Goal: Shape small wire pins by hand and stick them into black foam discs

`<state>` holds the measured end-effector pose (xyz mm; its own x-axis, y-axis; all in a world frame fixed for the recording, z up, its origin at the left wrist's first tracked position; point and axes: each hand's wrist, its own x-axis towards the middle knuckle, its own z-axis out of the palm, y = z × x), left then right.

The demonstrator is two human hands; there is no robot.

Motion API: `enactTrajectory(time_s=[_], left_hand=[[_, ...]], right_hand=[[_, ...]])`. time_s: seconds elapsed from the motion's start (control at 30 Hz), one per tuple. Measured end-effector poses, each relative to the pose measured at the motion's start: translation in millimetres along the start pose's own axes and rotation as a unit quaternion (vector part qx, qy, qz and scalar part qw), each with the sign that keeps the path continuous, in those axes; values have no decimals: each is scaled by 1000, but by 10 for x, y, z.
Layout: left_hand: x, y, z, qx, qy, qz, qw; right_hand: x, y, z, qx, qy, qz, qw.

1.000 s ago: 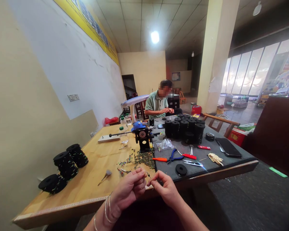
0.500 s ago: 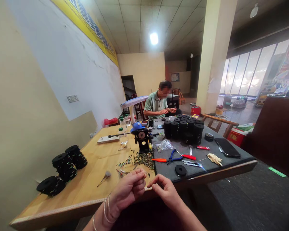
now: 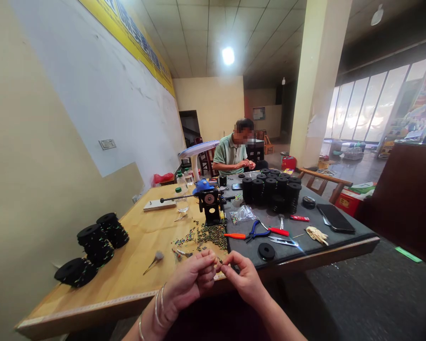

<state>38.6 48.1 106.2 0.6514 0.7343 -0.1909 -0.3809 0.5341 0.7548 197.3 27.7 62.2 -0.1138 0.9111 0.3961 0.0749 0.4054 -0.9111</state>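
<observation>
Hands are meeting at the near edge of the wooden table (image 3: 128, 279), at about six o'clock in the view: the left hand (image 3: 191, 280), with bangles on its wrist, is curling its fingers inward and pinching thumb to forefinger, and the right hand (image 3: 244, 278) is pinching likewise, the two sets of fingertips nearly touching around something too small to make out. Just beyond the fingertips, toward twelve o'clock, a heap of small beads (image 3: 209, 235) is lying scattered on the wood, and behind it a small black winding machine (image 3: 209, 202) with a blue top is standing upright. At nine o'clock from the hands, well apart, black spools (image 3: 95, 239) are sitting in a cluster near the wall. Toward one o'clock a dark mat (image 3: 305, 227) is covering the table's right part, bearing blue-handled pliers (image 3: 257, 229), an orange-handled tool (image 3: 235, 235), a single flat black disc (image 3: 266, 250) and, farther back, a block of stacked black reels (image 3: 271, 189); a dark phone (image 3: 335, 217) is lying at two o'clock. At the far end, past the reels, another person (image 3: 232, 151) in a green shirt is sitting and working with both hands close together. Nothing is standing between the hands and the beads.
</observation>
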Motion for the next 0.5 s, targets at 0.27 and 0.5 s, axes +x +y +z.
enactTrajectory(time_s=[0.27,0.5], left_hand=[[-34,73,12,-2,6,18,1000],[-29,44,15,-3,8,1,1000]], right_hand=[[-93,243,58,34,-19,62,997],[-107,294,36,32,-22,72,997]])
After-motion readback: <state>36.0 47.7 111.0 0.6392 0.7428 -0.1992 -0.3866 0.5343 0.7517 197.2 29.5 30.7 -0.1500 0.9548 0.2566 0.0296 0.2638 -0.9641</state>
